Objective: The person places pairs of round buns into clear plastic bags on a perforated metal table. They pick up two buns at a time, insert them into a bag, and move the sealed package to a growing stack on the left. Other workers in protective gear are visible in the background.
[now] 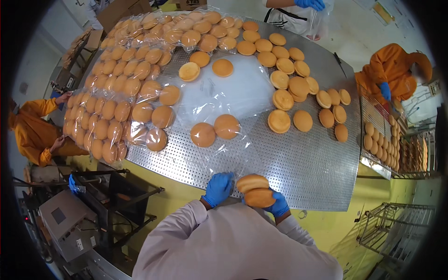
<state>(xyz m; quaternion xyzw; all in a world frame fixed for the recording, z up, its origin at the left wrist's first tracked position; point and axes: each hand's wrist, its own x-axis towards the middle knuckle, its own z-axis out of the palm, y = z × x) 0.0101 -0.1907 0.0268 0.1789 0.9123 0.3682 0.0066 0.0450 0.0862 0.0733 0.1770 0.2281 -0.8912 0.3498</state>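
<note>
My right hand (278,204), in a blue glove, holds two round bread buns (259,197), one lying partly over the other, at the near edge of the perforated metal table (297,168). To its left my left hand (217,189), also gloved, is closed on the near edge of a clear plastic bag (224,157). Farther up, two buns (226,126) lie in or under that clear film; I cannot tell which. A stack of flat clear bags (227,94) covers the table's middle. Loose buns (302,120) are spread to the right of the stack.
Bagged buns (101,129) fill the table's left and far sides. A person in orange (35,129) stands at the left, another (388,77) by a rack of buns (381,143) at the right. Beyond the table is a gloved co-worker (309,4). A dark pen-like tool (339,63) lies far right.
</note>
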